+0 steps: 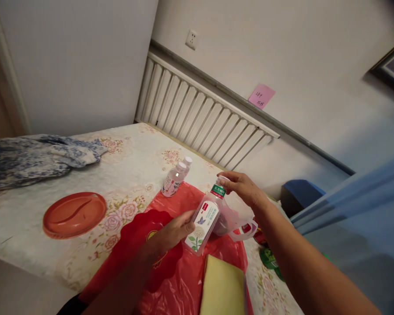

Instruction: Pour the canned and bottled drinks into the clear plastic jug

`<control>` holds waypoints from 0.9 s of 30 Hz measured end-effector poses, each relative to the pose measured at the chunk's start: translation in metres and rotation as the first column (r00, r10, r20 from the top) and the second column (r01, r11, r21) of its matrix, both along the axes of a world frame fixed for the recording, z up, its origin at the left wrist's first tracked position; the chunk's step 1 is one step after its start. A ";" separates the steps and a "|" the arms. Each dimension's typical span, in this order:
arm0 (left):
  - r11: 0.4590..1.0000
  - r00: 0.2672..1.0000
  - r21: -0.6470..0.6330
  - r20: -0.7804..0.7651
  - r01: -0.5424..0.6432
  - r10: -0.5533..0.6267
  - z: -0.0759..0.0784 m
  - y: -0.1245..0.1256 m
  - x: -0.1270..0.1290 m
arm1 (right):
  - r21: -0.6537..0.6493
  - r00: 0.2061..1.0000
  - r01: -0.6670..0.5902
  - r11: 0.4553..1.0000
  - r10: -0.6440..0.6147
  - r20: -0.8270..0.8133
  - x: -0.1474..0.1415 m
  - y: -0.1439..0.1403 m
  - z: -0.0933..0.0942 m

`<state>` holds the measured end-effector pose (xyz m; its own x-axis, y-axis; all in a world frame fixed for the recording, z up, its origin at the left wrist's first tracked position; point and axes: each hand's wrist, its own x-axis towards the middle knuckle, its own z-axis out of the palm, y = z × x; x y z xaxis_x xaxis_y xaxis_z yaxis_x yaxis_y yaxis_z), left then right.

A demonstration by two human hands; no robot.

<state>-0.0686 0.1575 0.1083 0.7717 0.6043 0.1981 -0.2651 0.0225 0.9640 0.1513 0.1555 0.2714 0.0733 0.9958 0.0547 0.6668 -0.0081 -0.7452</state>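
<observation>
My left hand (172,232) grips the lower body of a clear plastic drink bottle (205,218) with a white flower label and a green neck band. The bottle tilts to the upper right above a red plastic bag (180,280). My right hand (243,186) closes its fingers on the bottle's cap at the top. A clear plastic jug (239,218) with a handle lies right behind the bottle, partly hidden by it.
Two small white-capped bottles (175,178) stand on the flowered table cover (124,175). A red divided plate (74,214) lies to the left, a blue patterned cloth (36,157) beyond it. A yellow pad (222,286) rests on the bag. A radiator (200,116) lines the wall.
</observation>
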 end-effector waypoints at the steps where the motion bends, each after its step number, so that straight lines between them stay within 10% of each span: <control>1: 1.000 1.000 0.001 0.009 0.008 -0.008 0.000 0.000 -0.001 | -0.001 1.000 -0.003 1.000 0.003 -0.001 0.000 0.000 0.000; 27: 0.986 0.988 -0.128 0.123 0.106 -0.090 -0.012 0.002 0.005 | -0.049 0.999 -0.052 0.997 0.051 -0.013 0.000 -0.004 -0.011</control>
<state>-0.0635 0.1596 0.0963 0.8051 0.5539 0.2123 -0.3652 0.1809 0.9132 0.1508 0.1511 0.2607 0.0224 0.9997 0.0049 0.6587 -0.0110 -0.7523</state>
